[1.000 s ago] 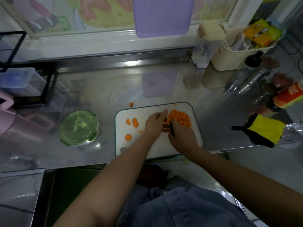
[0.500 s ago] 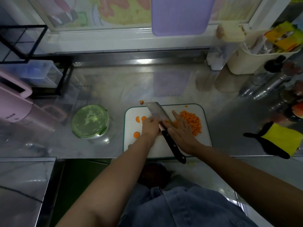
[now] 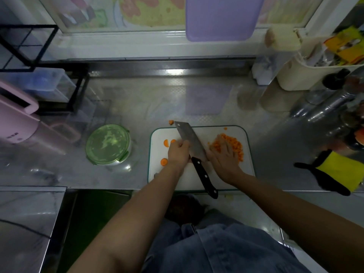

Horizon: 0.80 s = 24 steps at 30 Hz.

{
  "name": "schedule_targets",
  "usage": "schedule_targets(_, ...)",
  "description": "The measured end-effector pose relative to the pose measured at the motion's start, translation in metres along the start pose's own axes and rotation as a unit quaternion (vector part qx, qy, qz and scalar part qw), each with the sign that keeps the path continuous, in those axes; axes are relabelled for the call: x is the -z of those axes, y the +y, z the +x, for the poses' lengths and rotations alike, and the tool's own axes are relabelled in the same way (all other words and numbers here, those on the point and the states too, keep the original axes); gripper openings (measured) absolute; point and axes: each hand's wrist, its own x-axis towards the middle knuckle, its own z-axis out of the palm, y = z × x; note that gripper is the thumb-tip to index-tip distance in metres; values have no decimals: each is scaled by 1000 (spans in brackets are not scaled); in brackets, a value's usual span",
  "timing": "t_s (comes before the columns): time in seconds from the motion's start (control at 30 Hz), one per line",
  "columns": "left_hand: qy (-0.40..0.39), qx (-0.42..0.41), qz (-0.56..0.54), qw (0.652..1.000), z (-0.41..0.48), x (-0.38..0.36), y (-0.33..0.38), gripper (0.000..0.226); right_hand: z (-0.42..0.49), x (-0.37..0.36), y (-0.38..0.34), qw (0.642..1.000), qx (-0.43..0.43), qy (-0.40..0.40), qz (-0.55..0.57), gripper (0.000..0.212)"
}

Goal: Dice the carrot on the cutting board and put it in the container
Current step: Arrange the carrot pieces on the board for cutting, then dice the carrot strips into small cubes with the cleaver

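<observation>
A white cutting board (image 3: 199,180) with a green rim lies at the counter's front edge. The cleaver (image 3: 190,138) rests slanted across it, its black handle (image 3: 205,178) pointing toward me and free. My left hand (image 3: 178,152) is curled against the blade's left side near the handle and grips it. My right hand (image 3: 224,154) lies flat, fingers spread, on the pile of diced carrot (image 3: 235,147) at the board's right. Carrot slices (image 3: 164,162) lie at the board's left. The round container (image 3: 108,144) with its green lid on stands left of the board.
One carrot piece (image 3: 171,122) lies on the steel counter just beyond the board. A pink appliance (image 3: 15,123) and black rack (image 3: 29,48) stand at far left. Bottles (image 3: 332,99), a cream basket (image 3: 301,75) and a yellow-black glove (image 3: 338,172) are at right.
A second ago my right hand held the knife upright at the pile. The knife now lies slanted across the board, my left hand holds it at the blade, and my right hand rests open on the dice.
</observation>
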Motion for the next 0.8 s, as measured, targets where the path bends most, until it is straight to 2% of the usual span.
schedule_targets(0.07, 17, 1, -1, 1000, 6, 3, -3, 36, -2, 5, -4, 998, 38, 36, -30, 75)
schedule_targets(0.13, 26, 2, 2, 1000, 11, 5, -7, 24, -4, 8, -15, 993, 112, 46, 12, 68)
schedule_targets(0.2, 20, 3, 25, 999, 23, 6, -20, 30, -4, 7, -28, 991, 131, -18, 20, 63)
schedule_targets(0.27, 1, -1, 28, 1000, 18, 8, -15, 34, -2, 2, -37, 992, 95, -76, -18, 66)
schedule_targets(0.37, -51, -19, -14, 998, 0, 16, 1, 27, -1, -5, -47, 997, 37, -12, 72, 47)
schedule_targets(0.4, -53, -39, 8, 998, -2, 20, 1, 26, 0, -7, -49, 994, 16, 13, 107, 40)
schedule_targets(0.43, -33, -74, 81, 993, -1, 27, -2, 25, 2, -9, -49, 991, -5, 31, 134, 32)
schedule_targets(0.53, 42, -146, 339, 928, 8, 51, -19, 23, 1, -15, -47, 982, -61, 54, 173, 16)
schedule_targets(0.63, 51, -154, 417, 894, 14, 68, -31, 19, -1, -23, -44, 986, -74, 62, 138, 20)
schedule_targets(0.8, -13, -232, 531, 815, 24, 66, -33, 30, 6, -27, -47, 992, -83, 61, 77, 16)
